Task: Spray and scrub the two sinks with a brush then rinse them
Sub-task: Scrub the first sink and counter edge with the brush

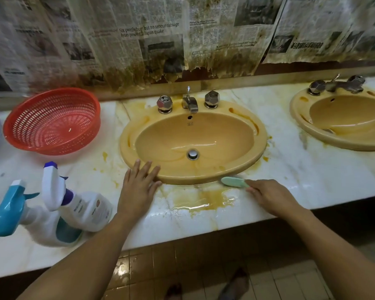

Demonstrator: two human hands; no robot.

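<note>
Marble counter (290,169), brush (234,182) crosswise, head pointing left

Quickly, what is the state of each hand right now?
Left hand: open, fingers straight, resting on the front rim of the near sink.
Right hand: closed, holding the green brush.

The centre sink (152,135) and right sink (344,113) were mustard yellow, the brush (234,182) mint green, the slotted basket (52,122) at left red, the veined white counter (301,174) stained orange.
</note>
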